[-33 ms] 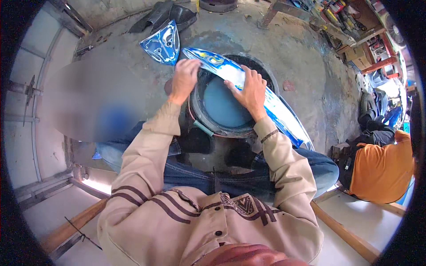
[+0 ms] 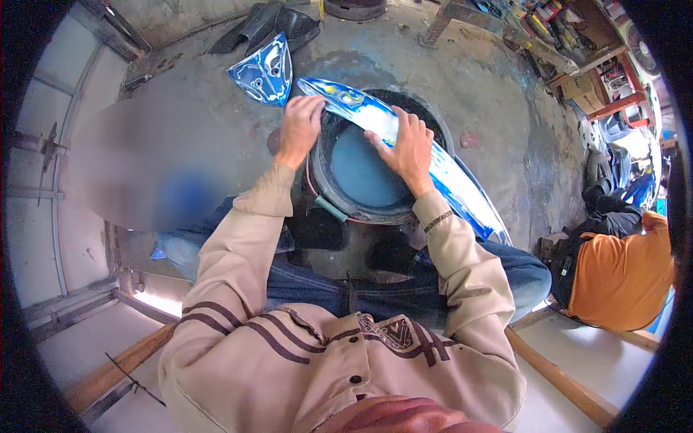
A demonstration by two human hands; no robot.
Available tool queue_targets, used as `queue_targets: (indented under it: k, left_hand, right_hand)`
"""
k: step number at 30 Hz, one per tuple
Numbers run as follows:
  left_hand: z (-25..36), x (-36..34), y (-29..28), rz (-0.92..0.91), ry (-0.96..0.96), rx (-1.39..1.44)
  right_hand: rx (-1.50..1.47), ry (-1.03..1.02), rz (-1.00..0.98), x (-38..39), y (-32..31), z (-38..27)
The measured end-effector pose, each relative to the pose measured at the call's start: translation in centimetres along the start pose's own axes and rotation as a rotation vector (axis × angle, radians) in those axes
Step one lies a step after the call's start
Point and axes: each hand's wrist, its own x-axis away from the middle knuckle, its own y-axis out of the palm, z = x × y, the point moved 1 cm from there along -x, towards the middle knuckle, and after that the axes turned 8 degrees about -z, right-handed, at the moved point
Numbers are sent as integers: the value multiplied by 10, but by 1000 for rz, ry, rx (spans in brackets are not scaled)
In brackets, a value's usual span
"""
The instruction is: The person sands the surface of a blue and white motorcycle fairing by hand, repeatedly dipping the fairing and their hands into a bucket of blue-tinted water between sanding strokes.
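Note:
A long blue-and-white panel with yellow markings (image 2: 462, 191) lies slanted across a dark bucket of cloudy pale-blue water (image 2: 364, 177). My left hand (image 2: 299, 126) has its fingers curled on the panel's edge near the upper-left end; whether a small item is under the fingertips I cannot tell. My right hand (image 2: 404, 151) grips the panel's middle, thumb on the near edge and fingers over the top. A pointed blue-and-white piece with holes (image 2: 263, 72) lies on the floor just beyond my left hand.
Black molded parts (image 2: 253, 25) lie at the back. Shelving with tools and a cardboard box (image 2: 577, 86) lines the right, with dark piled items and an orange cloth (image 2: 613, 274) below. A white metal-framed panel (image 2: 43, 238) stands at the left, beside a blurred patch.

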Motion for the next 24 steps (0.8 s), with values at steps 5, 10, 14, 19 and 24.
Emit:
queue_targets:
  k: [5, 10, 14, 19, 24]
  left_hand:
    - [36, 16, 9, -25, 192, 133]
    - [16, 8, 4, -14, 32, 27]
    - [32, 13, 9, -36, 184, 45]
    - [27, 10, 8, -3, 18, 20]
    - [29, 12, 11, -45, 202, -41]
  right_hand:
    - [7, 2, 11, 5, -2, 10]
    - [-8, -21, 23, 2, 2, -2]
    - [0, -2, 4, 4, 0, 6]
    - [17, -9, 21, 2, 0, 2]
    - [17, -7, 23, 5, 1, 6]
